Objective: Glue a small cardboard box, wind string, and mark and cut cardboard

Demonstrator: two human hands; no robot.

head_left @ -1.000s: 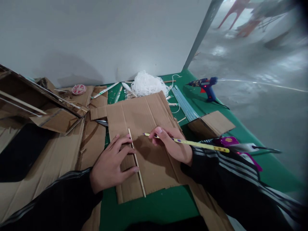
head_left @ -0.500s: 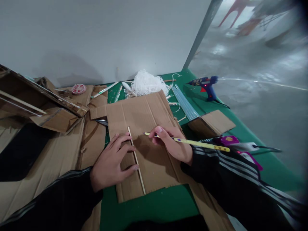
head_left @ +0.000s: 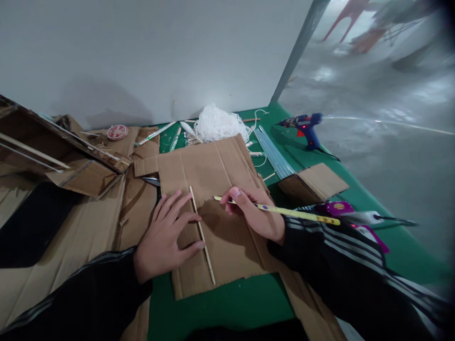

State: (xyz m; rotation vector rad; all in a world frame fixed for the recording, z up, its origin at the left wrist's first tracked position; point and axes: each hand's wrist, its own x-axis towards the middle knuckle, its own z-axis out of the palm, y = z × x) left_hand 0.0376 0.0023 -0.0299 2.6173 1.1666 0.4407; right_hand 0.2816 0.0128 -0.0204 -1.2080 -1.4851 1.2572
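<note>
A flat sheet of cardboard [head_left: 227, 251] lies in front of me on the green table. Along its left part runs a thin wooden stick [head_left: 205, 242]. My left hand [head_left: 168, 237] rests on the cardboard with fingers spread, its fingertips and thumb touching the stick's left side. Over the middle of the sheet, my right hand [head_left: 252, 208] pinches a yellow pencil [head_left: 295, 212]. The pencil's dark tip points left toward the stick and is apart from it; whether it touches the cardboard I cannot tell.
A heap of white string [head_left: 218, 124] and clear glue sticks [head_left: 273, 154] lie behind the sheet. A blue glue gun [head_left: 305, 128] sits at the table's right edge near a small cardboard box [head_left: 316, 182]. A cardboard structure [head_left: 85, 175] stands left.
My left hand's fingers have spread a little more along the stick. My right hand and the pencil have stayed nearly still.
</note>
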